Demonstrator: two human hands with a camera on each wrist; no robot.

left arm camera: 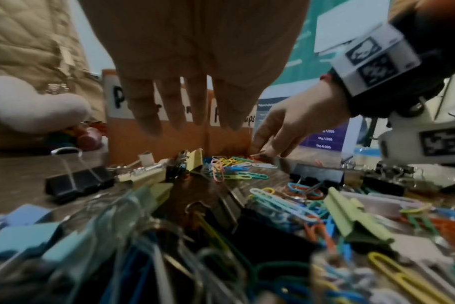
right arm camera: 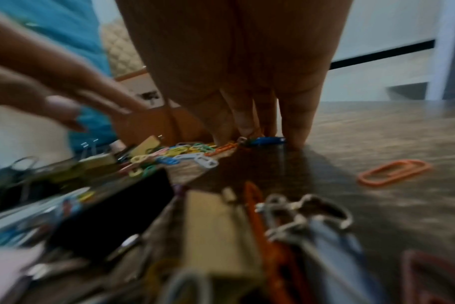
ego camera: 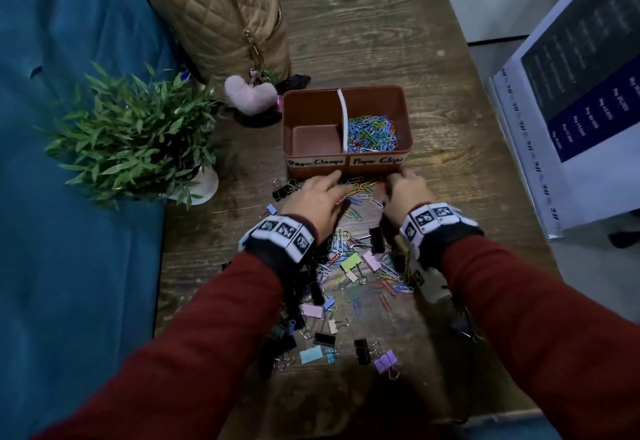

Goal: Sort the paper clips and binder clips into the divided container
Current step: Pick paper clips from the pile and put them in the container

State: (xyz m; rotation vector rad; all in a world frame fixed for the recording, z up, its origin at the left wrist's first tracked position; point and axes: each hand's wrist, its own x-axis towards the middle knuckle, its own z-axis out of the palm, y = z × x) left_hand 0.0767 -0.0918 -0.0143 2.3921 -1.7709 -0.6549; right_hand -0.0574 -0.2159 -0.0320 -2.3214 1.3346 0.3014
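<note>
The brown divided container (ego camera: 311, 171) stands on the wooden table. Its left compartment, labelled for clamps, is empty; the right one holds coloured paper clips (ego camera: 372, 131). A small heap of paper clips (ego camera: 362, 186) lies against its front wall, between my hands. My left hand (ego camera: 322, 193) hovers over the heap with straight, spread fingers (left arm camera: 174, 115) and holds nothing. My right hand (ego camera: 403, 188) points down, its fingertips (right arm camera: 296, 135) resting on blue and orange clips on the table. Closer to me lies a mixed pile of binder clips and paper clips (ego camera: 346, 301).
A potted plant (ego camera: 138, 141) stands left of the container. A quilted tan bag (ego camera: 221, 17) and a pink plush heart (ego camera: 251, 95) lie behind it. A printed board (ego camera: 571, 110) leans at the right table edge. One orange paper clip (right arm camera: 394, 172) lies alone on the right.
</note>
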